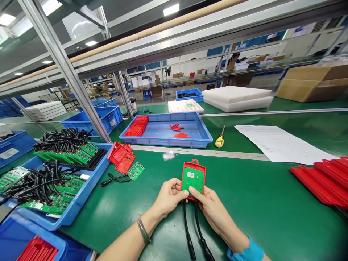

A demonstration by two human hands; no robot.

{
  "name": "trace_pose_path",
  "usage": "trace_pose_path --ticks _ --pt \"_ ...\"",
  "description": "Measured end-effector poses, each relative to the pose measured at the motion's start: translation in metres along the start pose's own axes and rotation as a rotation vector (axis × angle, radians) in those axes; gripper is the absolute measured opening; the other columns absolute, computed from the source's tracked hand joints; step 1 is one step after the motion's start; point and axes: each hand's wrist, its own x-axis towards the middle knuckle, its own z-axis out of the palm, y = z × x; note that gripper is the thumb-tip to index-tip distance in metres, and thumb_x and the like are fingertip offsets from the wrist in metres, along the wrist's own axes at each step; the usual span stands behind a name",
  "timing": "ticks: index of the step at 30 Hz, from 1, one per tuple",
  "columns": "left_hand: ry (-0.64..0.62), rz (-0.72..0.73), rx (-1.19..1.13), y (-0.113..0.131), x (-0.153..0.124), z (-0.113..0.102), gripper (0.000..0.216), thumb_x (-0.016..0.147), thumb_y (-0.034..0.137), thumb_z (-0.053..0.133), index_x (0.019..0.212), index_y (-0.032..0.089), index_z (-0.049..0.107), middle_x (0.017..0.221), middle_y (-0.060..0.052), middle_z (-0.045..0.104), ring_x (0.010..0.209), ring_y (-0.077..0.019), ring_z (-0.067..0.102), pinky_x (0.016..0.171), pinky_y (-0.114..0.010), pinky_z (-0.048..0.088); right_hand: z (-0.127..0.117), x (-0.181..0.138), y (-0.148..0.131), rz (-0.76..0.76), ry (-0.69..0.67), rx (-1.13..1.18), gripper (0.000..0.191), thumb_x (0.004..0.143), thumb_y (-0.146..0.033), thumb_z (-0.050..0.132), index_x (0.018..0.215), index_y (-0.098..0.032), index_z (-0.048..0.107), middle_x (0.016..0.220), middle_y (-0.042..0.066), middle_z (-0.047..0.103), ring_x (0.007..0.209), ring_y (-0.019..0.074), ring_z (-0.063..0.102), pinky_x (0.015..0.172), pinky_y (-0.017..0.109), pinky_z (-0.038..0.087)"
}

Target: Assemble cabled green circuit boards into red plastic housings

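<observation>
A red plastic case [194,165] with a green circuit board [193,177] seated in it is held above the bench between both hands. My left hand [170,197] grips its lower left side, thumb near the bottom edge. My right hand [210,206] grips the lower right side, thumb pressed on the board. Two black cables [186,221] hang from the case's lower end toward me. Left of my hands lie a loose circuit board [136,171] with black leads and several red case parts [125,163].
A blue tray [163,142] with red pieces stands ahead, a yellow screwdriver [219,140] and paper sheets [280,143] to its right. On the left, a blue bin [78,206] holds boards with black cables. Red cases [323,181] are stacked at far right. A metal post [67,72] rises at left.
</observation>
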Motion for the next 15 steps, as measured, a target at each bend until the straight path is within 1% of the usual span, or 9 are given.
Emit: trace_pose_path --ticks 3,6,9,12,15 --pt "-0.011 -0.071 -0.014 0.0062 -0.0007 -0.0011 0.042 0.059 0.037 0.08 0.084 0.011 0.06 0.078 -0.005 0.063 0.062 -0.0094 0.054 0.058 -0.022 0.042 -0.0002 0.0005 -0.0006 -0.007 -0.017 -0.046 0.033 0.074 -0.048 0.068 0.09 -0.019 0.068 0.082 0.004 0.068 0.076 0.0205 0.057 0.077 0.033 0.044" --pt "-0.099 -0.083 0.01 0.0092 -0.0014 -0.0006 0.045 0.066 0.043 0.074 0.094 0.01 0.064 0.079 -0.005 0.062 0.062 -0.0081 0.049 0.055 -0.02 0.036 0.0028 -0.0012 0.0001 0.007 -0.06 -0.067 0.034 0.077 -0.049 0.064 0.092 -0.019 0.067 0.077 0.002 0.066 0.069 0.0183 0.055 0.071 0.031 0.044" --pt "-0.169 -0.081 0.031 0.0089 -0.0016 0.0005 0.047 0.069 0.05 0.068 0.093 0.01 0.066 0.076 -0.004 0.059 0.06 -0.0082 0.045 0.054 -0.021 0.035 0.0051 -0.0026 0.001 0.03 -0.078 -0.054 0.031 0.079 -0.048 0.062 0.092 -0.02 0.066 0.076 0.001 0.065 0.062 0.0151 0.051 0.064 0.028 0.044" --pt "-0.169 -0.091 0.033 0.0062 -0.001 0.0001 0.051 0.068 0.054 0.067 0.092 0.009 0.066 0.074 -0.004 0.058 0.06 -0.0092 0.046 0.055 -0.022 0.036 0.0058 -0.0031 0.0008 0.046 -0.084 -0.034 0.032 0.08 -0.048 0.062 0.092 -0.019 0.066 0.079 0.002 0.065 0.062 0.014 0.049 0.061 0.026 0.044" --pt "-0.163 -0.096 0.023 0.0032 -0.0003 -0.0019 0.051 0.068 0.054 0.067 0.095 0.01 0.067 0.076 -0.005 0.059 0.061 -0.0096 0.047 0.054 -0.021 0.036 0.0058 -0.0035 0.0006 0.051 -0.084 -0.022 0.033 0.081 -0.048 0.06 0.096 -0.019 0.065 0.086 0.003 0.066 0.065 0.0141 0.05 0.062 0.026 0.045"
